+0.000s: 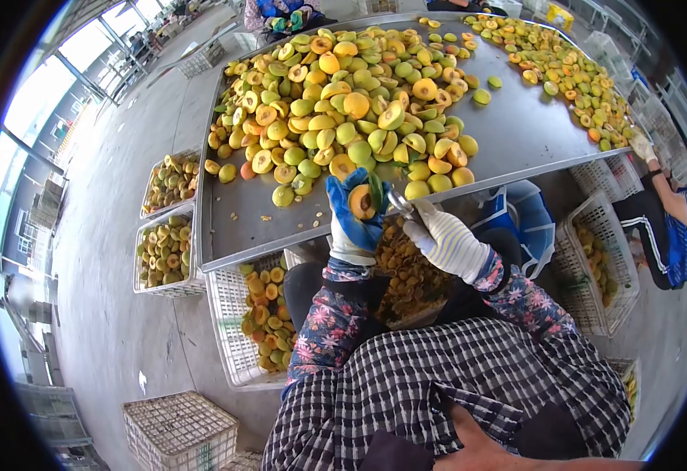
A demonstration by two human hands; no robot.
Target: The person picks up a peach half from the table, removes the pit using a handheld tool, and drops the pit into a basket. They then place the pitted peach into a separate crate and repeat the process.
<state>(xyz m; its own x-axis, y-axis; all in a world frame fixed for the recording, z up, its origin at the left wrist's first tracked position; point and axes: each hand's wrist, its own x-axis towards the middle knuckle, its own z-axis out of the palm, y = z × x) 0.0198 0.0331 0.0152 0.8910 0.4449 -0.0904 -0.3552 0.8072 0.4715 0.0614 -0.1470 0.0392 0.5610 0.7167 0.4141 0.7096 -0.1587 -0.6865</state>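
Observation:
My left hand [353,224], in a blue and white glove, is closed around a halved fruit [362,202] with its orange cut face showing. A green leaf-like piece [375,191] stands at the fruit's right edge. My right hand [447,239], in a striped white glove, grips a small metal tool [399,204] whose end points toward the fruit. Both hands are at the near edge of a metal table [273,231], in front of a big pile of green and yellow halved fruit [343,110]. Below my hands, a container of brownish fruit pieces [408,279] sits between my knees.
White crates of fruit stand at the left [167,290], below the table [232,337] and at the right [622,302]. A blue container [533,220] is beside my right arm. Co-workers sit at the far side [284,17] and right [677,228]. An upturned crate [178,424] lies lower left.

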